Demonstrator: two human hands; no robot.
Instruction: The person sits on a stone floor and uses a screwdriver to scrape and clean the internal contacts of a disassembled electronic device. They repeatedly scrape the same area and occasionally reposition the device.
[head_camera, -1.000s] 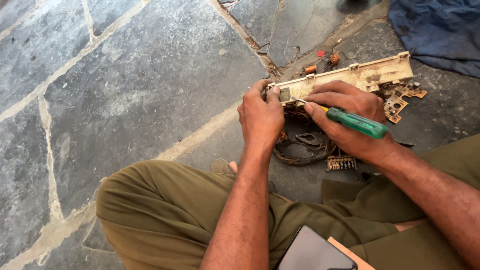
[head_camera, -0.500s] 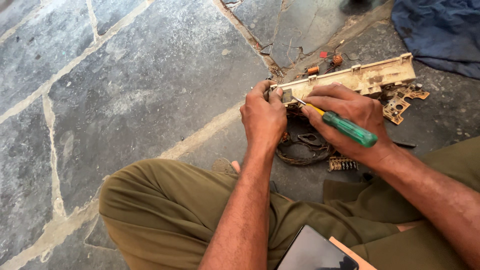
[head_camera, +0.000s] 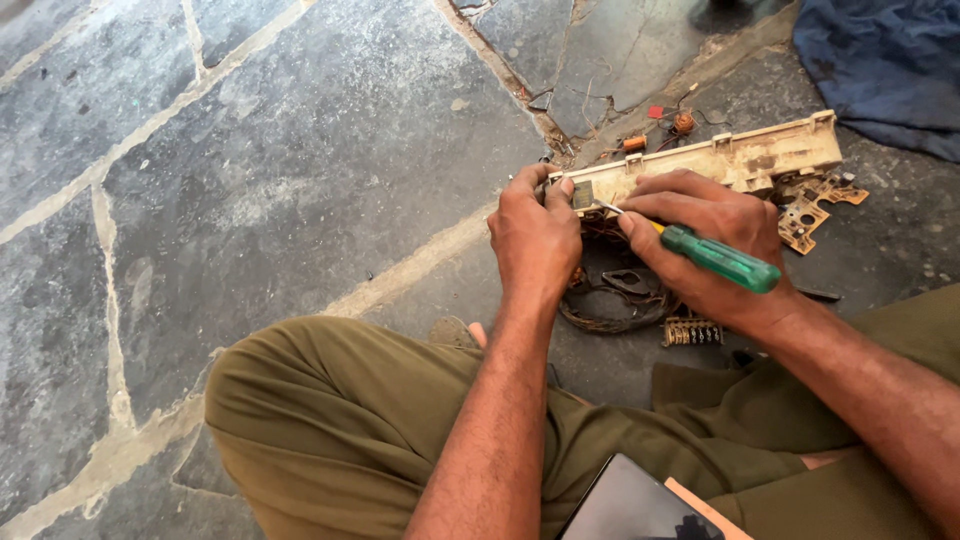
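A long beige plastic casing (head_camera: 742, 157) lies on the stone floor ahead of my crossed legs. My left hand (head_camera: 536, 238) grips its near left end, fingers curled over the edge. My right hand (head_camera: 706, 243) is shut on a green-handled screwdriver (head_camera: 720, 259), whose metal tip points into the casing's left end beside my left thumb. A coil of dark wires (head_camera: 612, 300) lies under both hands, partly hidden.
A tan circuit-board piece (head_camera: 806, 215) lies right of the casing, a small ribbed part (head_camera: 690, 331) by my right wrist. Small orange and red components (head_camera: 660, 125) sit behind the casing. Blue cloth (head_camera: 885, 60) fills the top right. A dark phone (head_camera: 630, 505) rests on my lap.
Both hands stay on the casing's left end; the screwdriver handle has shifted slightly. The view has drifted a little.
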